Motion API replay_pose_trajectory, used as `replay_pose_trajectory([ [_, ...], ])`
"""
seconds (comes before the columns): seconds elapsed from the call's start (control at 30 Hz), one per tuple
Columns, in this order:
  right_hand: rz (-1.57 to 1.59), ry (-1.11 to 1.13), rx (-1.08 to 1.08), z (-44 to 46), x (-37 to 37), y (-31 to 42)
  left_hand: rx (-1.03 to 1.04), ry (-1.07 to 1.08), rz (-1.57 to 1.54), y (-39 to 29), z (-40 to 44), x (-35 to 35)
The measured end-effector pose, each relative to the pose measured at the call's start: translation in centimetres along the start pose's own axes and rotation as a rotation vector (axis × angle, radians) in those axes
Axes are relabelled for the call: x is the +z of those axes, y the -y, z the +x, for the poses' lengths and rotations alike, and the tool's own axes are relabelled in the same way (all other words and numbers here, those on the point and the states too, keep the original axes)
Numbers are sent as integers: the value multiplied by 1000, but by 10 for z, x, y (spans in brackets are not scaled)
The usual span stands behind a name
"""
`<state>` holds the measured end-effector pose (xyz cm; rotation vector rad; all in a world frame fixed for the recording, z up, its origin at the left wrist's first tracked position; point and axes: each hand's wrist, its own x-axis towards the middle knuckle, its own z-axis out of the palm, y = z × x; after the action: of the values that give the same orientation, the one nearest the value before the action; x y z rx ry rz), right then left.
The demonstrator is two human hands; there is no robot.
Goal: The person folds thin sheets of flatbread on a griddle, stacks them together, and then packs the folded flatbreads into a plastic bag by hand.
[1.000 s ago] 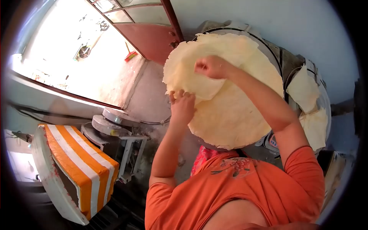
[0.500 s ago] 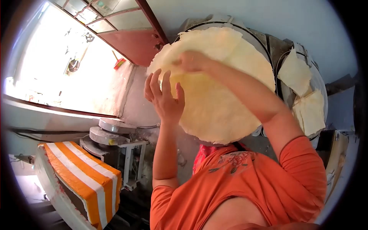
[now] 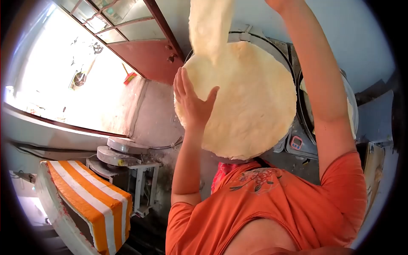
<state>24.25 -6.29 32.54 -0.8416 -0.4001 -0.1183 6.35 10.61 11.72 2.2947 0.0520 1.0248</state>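
A large, round, pale-yellow flatbread (image 3: 250, 102), thin and rough-edged, lies before me on a round surface. From its far left part a long strip of the same sheet (image 3: 210, 25) rises and leaves the frame at the top. My left hand (image 3: 194, 102) rests at the left edge of the round, fingers stretched out and thumb apart. Only a part of my right hand (image 3: 279, 4) shows at the top edge, right of the strip. Its fingers are cut off, so whether it grips the sheet is hidden.
A second round pan (image 3: 355, 106) with pale sheets sits to the right, partly behind my right arm. A pink-framed timer or scale display (image 3: 296, 143) lies nearer me. An orange-and-white striped box (image 3: 91, 195) stands at lower left, and a red door (image 3: 146, 57) at upper left.
My right hand has swept from the middle of the sheet up to the top right edge. A strip of the sheet now stands raised. My left hand has shifted right, onto the round's edge.
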Motion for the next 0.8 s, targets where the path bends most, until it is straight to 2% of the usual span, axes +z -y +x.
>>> replay_pose_trajectory([
  [0.03, 33, -90, -28, -14, -22, 6, 22, 17, 81, -5, 0, 2],
  [0.1, -121, -292, 92, -44, -91, 8, 20, 36, 100, -4, -8, 12],
  [0.17, 57, -374, 181, -85, -152, -2, 40, 230, 375, 3, -24, 24],
  [0.27, -30, -504, 505, -159, -291, -36, 280, 534, 697, 46, -70, 55],
  [0.33, -45, -623, 520, -211, -321, -47, 193, 1064, 697, 48, -90, 61],
  [0.37, -67, -656, 556, -229, -336, -48, 195, 1069, 699, 48, -102, 59],
  [0.43, -20, -645, 564, -251, -356, -46, 213, 762, 413, 45, -115, 54],
  [0.47, 21, -625, 571, -257, -365, -46, 222, 768, 414, 46, -113, 54],
  [0.53, 59, -619, 554, -260, -367, -45, 43, 855, 243, 45, -105, 48],
  [0.57, 92, -605, 538, -260, -368, -46, 48, 862, 249, 45, -105, 49],
  [0.63, 97, -635, 545, -260, -370, -49, -90, 568, 356, 46, -105, 52],
  [0.77, 84, -664, 587, -264, -391, -56, -29, 697, 307, 39, -106, 41],
  [0.8, 85, -669, 584, -265, -391, -54, 116, 619, 329, 32, -104, 38],
])
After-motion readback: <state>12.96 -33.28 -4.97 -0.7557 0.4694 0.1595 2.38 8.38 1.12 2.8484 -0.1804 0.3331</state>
